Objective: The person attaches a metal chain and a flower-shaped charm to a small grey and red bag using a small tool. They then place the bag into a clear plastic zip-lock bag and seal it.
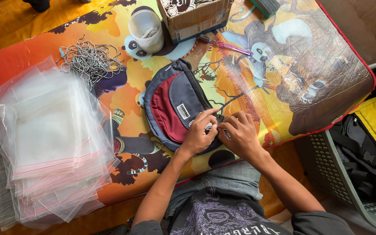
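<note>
A small grey and maroon pouch bag lies on a colourful cartoon-printed mat in front of me. My left hand rests on the bag's lower right end, fingers curled and pinching something small there. My right hand meets it from the right, fingertips pinched at the same spot near the bag's edge. What sits between the fingertips is too small to make out.
A stack of clear zip plastic bags lies at the left. A heap of metal ball chains sits behind it. A white cup, a cardboard box and a purple comb stand further back. A grey basket with yellow and black bags is at the right.
</note>
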